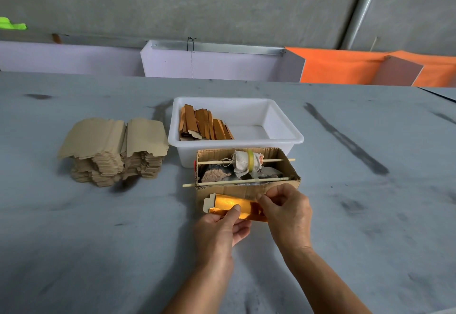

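A small shiny gold carton (230, 205) with a pale end flap lies sideways between both hands, just in front of a brown cardboard box (246, 190). My left hand (222, 227) grips its lower left part, thumb on top. My right hand (287, 211) pinches its right end. Two thin wooden sticks cross the cardboard box; the back one carries a roll of cloth and yellow tape (248, 162). Behind it stands a white plastic tub (278, 138) with several folded gold cartons (204, 123) leaning at its left side.
A tall stack of flat tan carton blanks (113, 151) sits on the grey table (370, 215) to the left. Lilac and orange panels (340, 67) line the table's far edge below a concrete wall.
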Available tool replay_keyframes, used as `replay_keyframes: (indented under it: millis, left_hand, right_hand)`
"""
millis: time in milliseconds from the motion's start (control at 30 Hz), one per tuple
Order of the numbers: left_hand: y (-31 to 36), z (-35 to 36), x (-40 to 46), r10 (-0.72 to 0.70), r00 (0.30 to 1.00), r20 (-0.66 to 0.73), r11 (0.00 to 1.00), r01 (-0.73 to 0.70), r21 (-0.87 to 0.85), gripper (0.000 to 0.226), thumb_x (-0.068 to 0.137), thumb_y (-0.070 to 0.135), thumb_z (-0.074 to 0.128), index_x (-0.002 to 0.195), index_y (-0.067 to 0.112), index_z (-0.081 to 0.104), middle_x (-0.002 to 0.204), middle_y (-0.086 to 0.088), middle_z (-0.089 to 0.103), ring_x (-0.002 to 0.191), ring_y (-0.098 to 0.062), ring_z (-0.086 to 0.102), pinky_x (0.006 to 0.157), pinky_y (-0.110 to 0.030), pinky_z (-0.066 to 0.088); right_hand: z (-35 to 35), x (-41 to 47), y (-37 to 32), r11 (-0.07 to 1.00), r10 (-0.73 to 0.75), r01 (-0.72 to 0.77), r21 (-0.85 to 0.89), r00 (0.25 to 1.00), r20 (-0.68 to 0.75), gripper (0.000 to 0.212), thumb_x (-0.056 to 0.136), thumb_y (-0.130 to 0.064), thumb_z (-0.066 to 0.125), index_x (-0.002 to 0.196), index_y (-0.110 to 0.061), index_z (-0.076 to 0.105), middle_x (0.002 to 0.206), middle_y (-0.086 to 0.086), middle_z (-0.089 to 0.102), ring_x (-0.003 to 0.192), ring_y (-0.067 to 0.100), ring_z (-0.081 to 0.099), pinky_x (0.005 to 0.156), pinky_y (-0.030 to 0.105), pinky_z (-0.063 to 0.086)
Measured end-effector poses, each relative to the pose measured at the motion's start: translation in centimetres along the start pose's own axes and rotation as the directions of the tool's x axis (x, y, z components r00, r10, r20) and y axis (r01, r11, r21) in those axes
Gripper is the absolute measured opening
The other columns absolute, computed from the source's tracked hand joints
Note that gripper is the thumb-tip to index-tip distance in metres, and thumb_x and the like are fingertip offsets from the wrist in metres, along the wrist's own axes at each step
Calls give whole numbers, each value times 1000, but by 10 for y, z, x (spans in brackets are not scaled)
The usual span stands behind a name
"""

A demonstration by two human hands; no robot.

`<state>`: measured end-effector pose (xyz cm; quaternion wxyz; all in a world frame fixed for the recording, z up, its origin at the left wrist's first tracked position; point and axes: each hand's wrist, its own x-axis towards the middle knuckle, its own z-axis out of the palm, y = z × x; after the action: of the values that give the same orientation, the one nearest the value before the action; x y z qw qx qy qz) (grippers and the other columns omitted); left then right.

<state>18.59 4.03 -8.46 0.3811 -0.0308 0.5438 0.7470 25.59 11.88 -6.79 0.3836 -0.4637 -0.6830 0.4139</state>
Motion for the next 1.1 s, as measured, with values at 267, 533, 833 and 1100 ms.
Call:
replay_keyframes:
  millis: [267, 533, 833, 1100]
  left_hand:
    - [2, 3, -1, 3, 1000, 3, 1000, -3, -31, 8, 85, -1, 63, 79, -1, 58, 67, -18, 65, 48, -18, 66, 47, -25, 56]
    - [2, 2, -2, 21, 1000, -1, 1000, -21, -23, 8, 85, -1, 64, 78, -1, 59, 61, -14, 67, 49, -19, 67, 47, -25, 56]
    - [3, 1, -4, 27, 1000, -9, 1000, -27, -9, 7, 85, -1, 64, 80, -3, 59, 69, -19, 66, 49, -19, 67, 46, -24, 55]
    - [3, 3, -6, 25, 1000, 1, 1000, -25, -19, 7, 85, -2, 62, 81, -4, 57, 69, -19, 65, 47, -17, 66, 47, -24, 55]
  right_hand:
    - [4, 1, 1, 1000, -12, 13, 17, 999, -42, 22, 78, -6, 73, 63, -16, 60, 65, 5, 66, 67, 24, 65, 63, 43, 57]
    - [9, 1, 2, 1000, -13, 15, 17, 998, -65, 20, 77, -9, 74, 64, -15, 61, 64, 4, 65, 65, 23, 64, 62, 42, 57]
    - [7, 1, 2, 999, -26, 24, -33, 997, -71, 21, 77, -10, 75, 63, -17, 60, 64, 1, 65, 65, 20, 64, 61, 40, 57]
    - [4, 0, 1, 997, -54, 49, -66, 996, -67, 26, 77, -10, 75, 61, -22, 58, 61, -5, 62, 63, 15, 62, 61, 38, 56]
